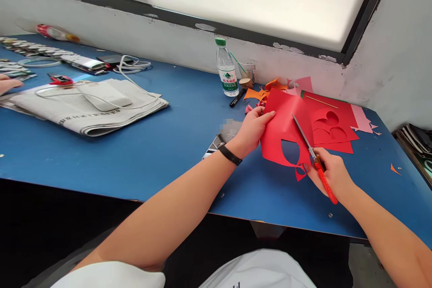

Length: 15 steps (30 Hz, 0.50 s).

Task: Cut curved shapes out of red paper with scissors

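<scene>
My left hand (251, 131), with a black band at the wrist, pinches the left edge of a red paper sheet (281, 126) that has a curved hole cut out of it. My right hand (332, 173) is closed round the red handles of a pair of scissors (308, 146), whose metal blades lie across the sheet, pointing up and left. A small red cut piece (299, 173) hangs at the sheet's lower edge.
More red sheets with heart-shaped holes (332, 128), pink and orange scraps (258, 95), a water bottle (226, 69) and a black pen (237, 97) lie on the blue table (182, 130). Newspapers with a white cable (91, 105) sit left, where another person's fingers (8, 84) show.
</scene>
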Each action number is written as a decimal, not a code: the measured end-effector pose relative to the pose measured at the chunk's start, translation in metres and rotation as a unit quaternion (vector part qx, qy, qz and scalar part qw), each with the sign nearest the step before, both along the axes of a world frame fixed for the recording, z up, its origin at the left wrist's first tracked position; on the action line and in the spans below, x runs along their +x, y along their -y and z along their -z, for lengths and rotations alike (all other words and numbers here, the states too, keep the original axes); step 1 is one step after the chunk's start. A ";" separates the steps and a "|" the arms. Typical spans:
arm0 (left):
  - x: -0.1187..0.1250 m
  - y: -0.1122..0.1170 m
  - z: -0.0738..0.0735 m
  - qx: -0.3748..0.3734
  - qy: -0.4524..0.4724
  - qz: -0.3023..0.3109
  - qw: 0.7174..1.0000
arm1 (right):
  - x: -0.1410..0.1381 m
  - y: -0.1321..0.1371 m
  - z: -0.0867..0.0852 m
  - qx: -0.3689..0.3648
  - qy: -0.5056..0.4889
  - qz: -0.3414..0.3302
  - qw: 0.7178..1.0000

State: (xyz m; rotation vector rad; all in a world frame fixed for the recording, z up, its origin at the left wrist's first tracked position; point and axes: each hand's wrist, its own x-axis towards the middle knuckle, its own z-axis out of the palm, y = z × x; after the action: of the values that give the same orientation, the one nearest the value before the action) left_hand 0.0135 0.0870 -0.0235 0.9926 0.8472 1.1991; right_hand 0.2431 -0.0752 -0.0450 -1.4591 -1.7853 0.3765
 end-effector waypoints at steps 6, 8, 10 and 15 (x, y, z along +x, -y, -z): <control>0.001 0.000 0.002 0.023 -0.013 0.003 1.000 | -0.008 0.005 -0.001 -0.009 0.029 -0.073 0.997; 0.001 0.000 0.002 0.025 -0.015 0.007 1.000 | -0.009 0.005 -0.001 -0.016 0.022 -0.083 0.996; 0.002 0.000 0.003 0.025 -0.015 0.010 1.000 | -0.008 0.004 0.000 -0.024 0.004 -0.081 0.996; 0.001 -0.002 0.004 0.034 -0.021 0.002 0.999 | -0.006 0.001 0.000 -0.044 -0.067 -0.037 0.996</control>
State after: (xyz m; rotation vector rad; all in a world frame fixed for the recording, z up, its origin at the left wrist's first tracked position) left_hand 0.0144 0.0887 -0.0279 1.0769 0.8408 1.2138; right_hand 0.2374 -0.0763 -0.0445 -1.3955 -1.7383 0.5839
